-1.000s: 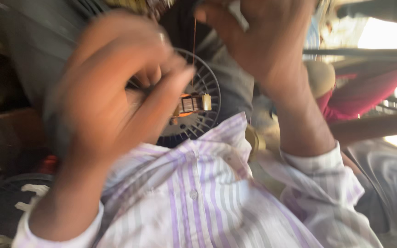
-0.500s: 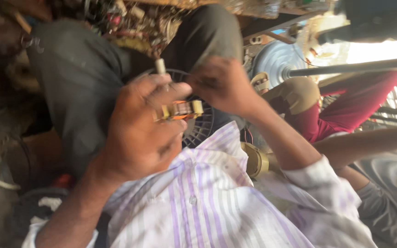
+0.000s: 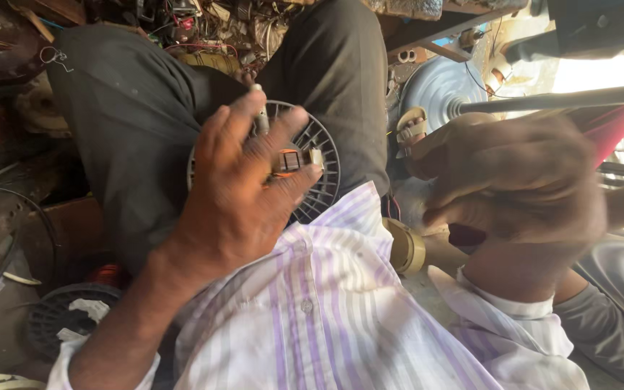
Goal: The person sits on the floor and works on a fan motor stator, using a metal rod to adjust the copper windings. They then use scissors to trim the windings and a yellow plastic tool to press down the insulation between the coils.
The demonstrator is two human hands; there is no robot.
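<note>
My left hand (image 3: 232, 195) lies over a round grey vented fan housing (image 3: 324, 184) that rests on my dark-trousered lap. Its fingers pinch a small orange-and-copper coil part (image 3: 290, 160) against the housing. A thin pale rod (image 3: 259, 115) sticks up between the same fingers. My right hand (image 3: 507, 195) is off to the right, blurred, fingers curled, apart from the housing. Whether it holds anything is hidden by the blur. My striped shirt fills the lower middle.
A beige ring-shaped part (image 3: 406, 249) lies by my right side. A silver round motor casing (image 3: 435, 87) and a grey metal bar (image 3: 565, 100) are at the upper right. A black round grille (image 3: 52, 318) sits lower left. Tangled wires and scrap (image 3: 211, 29) crowd the top.
My right hand has pulled away from the coil part to the right. My left hand has stayed on the housing, with its fingers spread wider over the coil part.
</note>
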